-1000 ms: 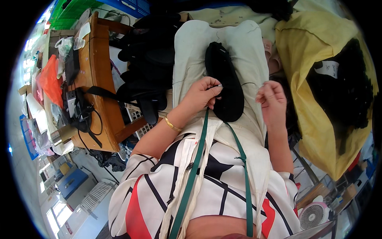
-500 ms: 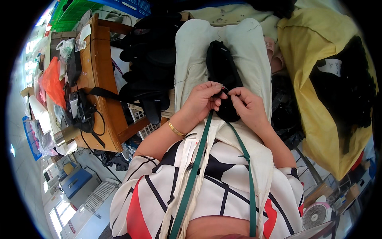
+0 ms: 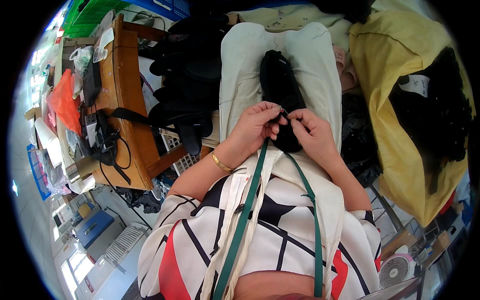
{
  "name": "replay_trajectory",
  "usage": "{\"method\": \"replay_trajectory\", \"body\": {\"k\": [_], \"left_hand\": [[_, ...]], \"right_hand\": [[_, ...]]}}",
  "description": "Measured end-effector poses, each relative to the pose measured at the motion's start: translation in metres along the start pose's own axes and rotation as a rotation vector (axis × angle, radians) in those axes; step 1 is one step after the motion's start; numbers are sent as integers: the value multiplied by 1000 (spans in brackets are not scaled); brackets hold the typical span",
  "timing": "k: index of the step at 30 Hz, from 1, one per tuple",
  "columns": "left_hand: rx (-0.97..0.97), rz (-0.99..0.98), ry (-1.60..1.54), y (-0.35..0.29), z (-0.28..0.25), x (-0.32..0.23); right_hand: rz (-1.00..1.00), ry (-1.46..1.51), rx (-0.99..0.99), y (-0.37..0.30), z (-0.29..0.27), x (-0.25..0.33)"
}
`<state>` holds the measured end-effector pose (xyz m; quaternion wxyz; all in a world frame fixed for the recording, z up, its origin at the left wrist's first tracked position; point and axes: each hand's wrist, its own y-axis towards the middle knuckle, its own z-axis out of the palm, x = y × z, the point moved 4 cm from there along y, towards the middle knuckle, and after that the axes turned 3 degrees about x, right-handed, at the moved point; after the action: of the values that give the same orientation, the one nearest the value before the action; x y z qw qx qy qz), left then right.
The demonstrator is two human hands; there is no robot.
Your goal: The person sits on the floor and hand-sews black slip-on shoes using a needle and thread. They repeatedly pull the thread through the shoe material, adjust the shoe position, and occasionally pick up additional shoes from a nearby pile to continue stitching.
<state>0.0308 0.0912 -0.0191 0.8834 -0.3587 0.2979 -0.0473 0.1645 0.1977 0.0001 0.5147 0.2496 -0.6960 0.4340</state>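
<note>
I can't see all of the black shoe [image 3: 281, 85] because the left hand [image 3: 255, 124] and right hand [image 3: 315, 134] cover part of it. The tiny thing [image 3: 283, 112] at their fingers [image 3: 299, 121] is too small to name. Right of the shoe, the yellow bag [image 3: 367, 55]'s black stuff [image 3: 432, 125] is too dark to tell. Up and left of the shoe, a blue crate [image 3: 173, 7] is cut off.

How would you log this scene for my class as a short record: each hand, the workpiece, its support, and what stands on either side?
Left hand: fingertips pinched on a small item, too small to identify
Right hand: thumb and finger pinched at the same item
Workpiece: black shoe, partly hidden behind both hands
Support: cream cloth over the lap
Left side: black footwear, wooden table
Right side: yellow bag holding black items
</note>
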Motion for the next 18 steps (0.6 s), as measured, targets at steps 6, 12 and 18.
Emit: {"method": "replay_trajectory", "body": {"k": [6, 12, 18], "left_hand": [[16, 88, 4, -3, 5, -1], [0, 121, 159, -4, 2, -2], [28, 128, 172, -5, 2, -3]], "right_hand": [[57, 78, 27, 0, 0, 0], [175, 264, 92, -3, -3, -11], [162, 272, 122, -7, -3, -12]]}}
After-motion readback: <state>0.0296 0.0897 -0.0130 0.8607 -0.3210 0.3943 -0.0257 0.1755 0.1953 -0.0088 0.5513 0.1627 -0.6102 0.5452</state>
